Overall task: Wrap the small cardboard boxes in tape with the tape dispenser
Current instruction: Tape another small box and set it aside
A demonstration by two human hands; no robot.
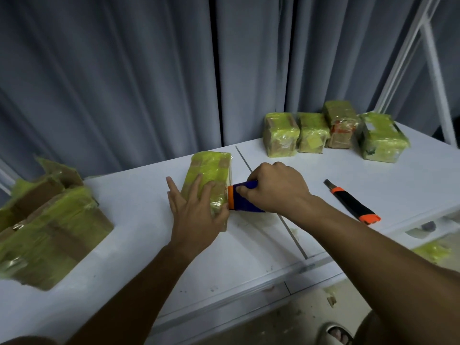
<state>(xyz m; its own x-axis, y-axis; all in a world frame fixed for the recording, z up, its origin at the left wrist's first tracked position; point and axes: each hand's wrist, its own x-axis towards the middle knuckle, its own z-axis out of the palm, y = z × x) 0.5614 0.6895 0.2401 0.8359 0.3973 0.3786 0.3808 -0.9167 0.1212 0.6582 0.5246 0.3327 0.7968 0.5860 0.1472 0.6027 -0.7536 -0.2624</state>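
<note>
A small cardboard box (211,168) partly covered in yellow-green tape lies in the middle of the white table (139,247). My left hand (196,210) rests flat on its near end, fingers spread and straight, thumb against the box's right side. My right hand (276,188) grips a blue tape dispenser (245,199) with an orange edge, which is pressed against the box's right side.
Several taped boxes (333,133) stand in a row at the back right. A large taped carton (47,227) sits at the left edge. A black and orange utility knife (353,202) lies to the right. Grey curtains hang behind; a white frame (433,70) stands at right.
</note>
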